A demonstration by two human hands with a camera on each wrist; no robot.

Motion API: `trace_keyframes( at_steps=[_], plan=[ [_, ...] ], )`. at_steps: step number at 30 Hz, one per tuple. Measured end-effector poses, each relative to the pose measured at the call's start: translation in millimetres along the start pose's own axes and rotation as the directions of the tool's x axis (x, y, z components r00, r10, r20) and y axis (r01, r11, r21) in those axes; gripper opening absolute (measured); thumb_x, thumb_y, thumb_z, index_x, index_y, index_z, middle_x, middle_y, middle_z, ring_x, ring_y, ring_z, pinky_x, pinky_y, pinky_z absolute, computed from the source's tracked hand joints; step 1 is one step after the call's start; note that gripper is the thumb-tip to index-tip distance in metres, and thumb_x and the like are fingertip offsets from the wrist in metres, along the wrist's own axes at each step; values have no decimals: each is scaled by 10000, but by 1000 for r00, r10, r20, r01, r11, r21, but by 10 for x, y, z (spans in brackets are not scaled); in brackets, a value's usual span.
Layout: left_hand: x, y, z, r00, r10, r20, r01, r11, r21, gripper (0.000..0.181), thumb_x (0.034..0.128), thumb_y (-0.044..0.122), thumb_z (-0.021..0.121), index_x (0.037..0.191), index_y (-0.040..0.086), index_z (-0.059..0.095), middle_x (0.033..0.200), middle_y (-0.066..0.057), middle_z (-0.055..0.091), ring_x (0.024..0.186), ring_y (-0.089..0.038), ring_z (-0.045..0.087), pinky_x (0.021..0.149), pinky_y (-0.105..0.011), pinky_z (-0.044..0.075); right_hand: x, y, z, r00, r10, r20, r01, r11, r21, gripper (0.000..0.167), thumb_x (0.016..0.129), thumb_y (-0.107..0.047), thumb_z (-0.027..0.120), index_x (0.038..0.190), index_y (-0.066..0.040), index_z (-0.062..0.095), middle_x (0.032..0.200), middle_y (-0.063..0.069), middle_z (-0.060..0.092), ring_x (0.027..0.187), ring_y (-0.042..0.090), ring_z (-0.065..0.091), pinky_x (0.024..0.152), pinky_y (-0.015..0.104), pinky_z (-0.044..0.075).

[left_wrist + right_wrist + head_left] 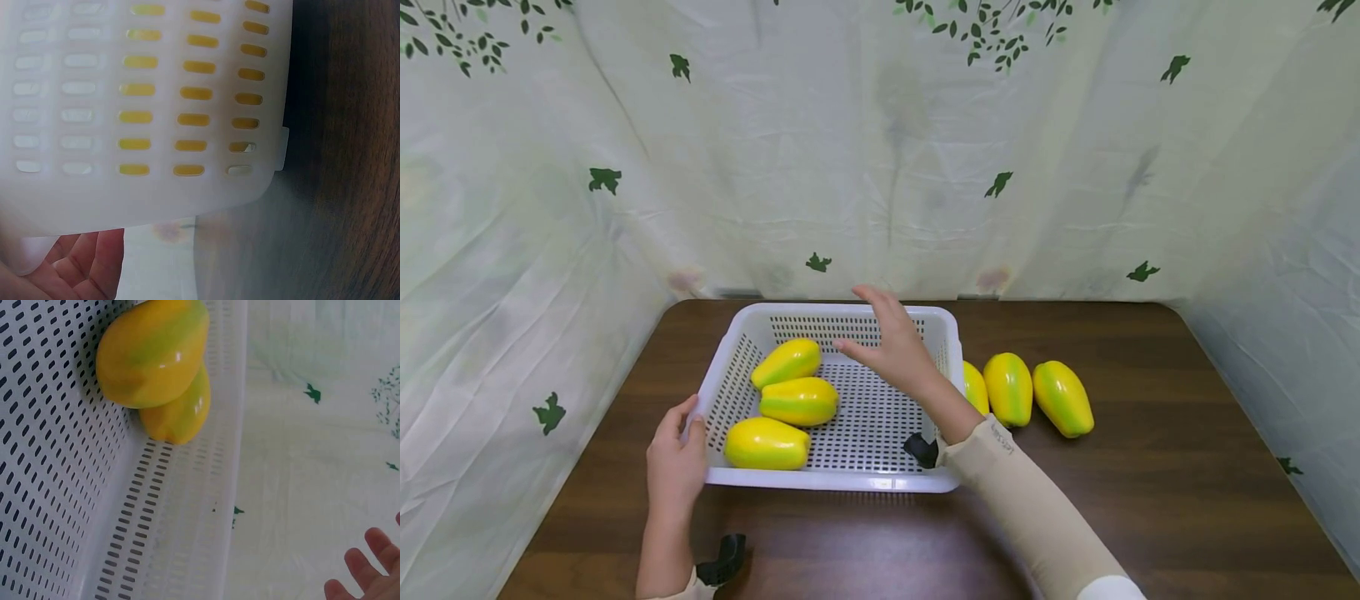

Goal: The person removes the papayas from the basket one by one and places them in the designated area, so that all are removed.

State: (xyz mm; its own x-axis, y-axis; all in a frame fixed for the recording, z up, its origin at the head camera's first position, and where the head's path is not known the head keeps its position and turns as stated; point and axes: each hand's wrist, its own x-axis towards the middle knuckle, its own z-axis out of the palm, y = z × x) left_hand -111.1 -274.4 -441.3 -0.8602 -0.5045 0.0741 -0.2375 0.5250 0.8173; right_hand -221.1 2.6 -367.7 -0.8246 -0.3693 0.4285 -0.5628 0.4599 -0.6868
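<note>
A white perforated basket [831,481] holds three yellow-green papayas on its left side: an upper one [787,362], a middle one [799,401] and a lower one [767,443]. My left hand [676,458] grips the basket's left rim; in the left wrist view its curled fingers [94,262] show below the basket wall [125,206]. Over the basket's right half, my right hand [891,343] is spread and empty. The right wrist view shows its fingertips [362,565] apart, beyond the rim, and two papayas [153,356] in the basket.
Right of the basket, three more papayas lie on the brown wooden table [1150,500]: one [974,388] partly hidden by the basket and arm, one [1009,390] beside it and one [1063,398] farthest right. A pale curtain [880,167] with green leaf prints hangs behind.
</note>
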Motion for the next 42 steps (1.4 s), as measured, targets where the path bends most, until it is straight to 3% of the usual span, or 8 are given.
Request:
trace_keyframes(
  at_steps=[3, 10, 13, 23, 31, 34, 37, 42],
  plan=[
    [-28, 54, -9, 1000, -4, -5, 4, 1000, -20, 467, 949, 378, 351, 1357, 157, 403, 1320, -149, 421, 1055, -343, 450, 837, -548, 407, 44, -12, 98, 998, 11, 63, -10, 1000, -13, 719, 788, -405, 660, 1378, -168, 325, 1372, -5, 345, 1234, 133, 313, 994, 367, 306],
    [84, -174, 30, 999, 9, 33, -8, 1000, -9, 485, 936, 431, 357, 1370, 214, 382, 1350, -134, 395, 1064, -345, 442, 785, -559, 427, 109, -18, 336, 971, 106, 216, -119, 992, 49, 749, 775, -434, 664, 1396, -223, 302, 1404, -52, 314, 1262, 117, 289, 995, 373, 300],
    [102, -219, 34, 999, -1, 34, 1, 1000, -5, 482, 933, 437, 359, 1367, 230, 385, 1351, -120, 394, 1063, -334, 438, 765, -559, 436, 121, -11, 419, 958, 105, 268, -122, 992, 45, 762, 773, -447, 658, 1401, -216, 294, 1415, -59, 298, 1276, 122, 271, 1006, 383, 283],
    [54, -125, 2, 1000, -4, 6, 4, 1000, 4, 485, 936, 434, 342, 1368, 216, 384, 1345, -118, 402, 1074, -332, 447, 804, -560, 419, 157, 25, 635, 892, 91, 443, -143, 986, 86, 752, 773, -429, 666, 1397, -214, 307, 1412, -75, 301, 1267, 117, 285, 1017, 385, 265],
    [333, -677, 142, 998, 55, 6, -56, 998, 33, 469, 925, 451, 376, 1363, 282, 381, 1348, -53, 414, 1055, -288, 473, 825, -527, 426, 161, 106, 768, 804, 112, 584, -172, 984, 48, 693, 785, -375, 673, 1376, -233, 340, 1356, 14, 385, 1214, 154, 366, 984, 336, 319],
    [383, -775, 182, 998, 62, -6, -62, 997, 43, 468, 923, 465, 363, 1360, 298, 380, 1344, -47, 419, 1056, -285, 474, 815, -526, 433, 158, 128, 792, 773, 110, 625, -152, 988, 14, 660, 801, -327, 669, 1369, -204, 357, 1342, 36, 407, 1202, 152, 378, 990, 304, 307],
    [361, -715, 174, 998, 57, -6, -57, 997, 60, 481, 923, 473, 346, 1366, 289, 373, 1349, -72, 411, 1059, -313, 461, 810, -546, 424, 154, 151, 806, 749, 117, 652, -146, 989, -9, 631, 809, -285, 668, 1360, -179, 378, 1335, 20, 413, 1186, 131, 382, 998, 284, 288],
    [132, -255, 56, 1000, 17, 8, -17, 999, 37, 481, 940, 430, 333, 1378, 232, 366, 1347, -112, 402, 1069, -326, 451, 789, -542, 437, 147, 191, 824, 719, 138, 682, -148, 988, -44, 604, 819, -261, 658, 1355, -173, 395, 1333, -10, 405, 1155, 106, 383, 1003, 269, 271]
  ],
)
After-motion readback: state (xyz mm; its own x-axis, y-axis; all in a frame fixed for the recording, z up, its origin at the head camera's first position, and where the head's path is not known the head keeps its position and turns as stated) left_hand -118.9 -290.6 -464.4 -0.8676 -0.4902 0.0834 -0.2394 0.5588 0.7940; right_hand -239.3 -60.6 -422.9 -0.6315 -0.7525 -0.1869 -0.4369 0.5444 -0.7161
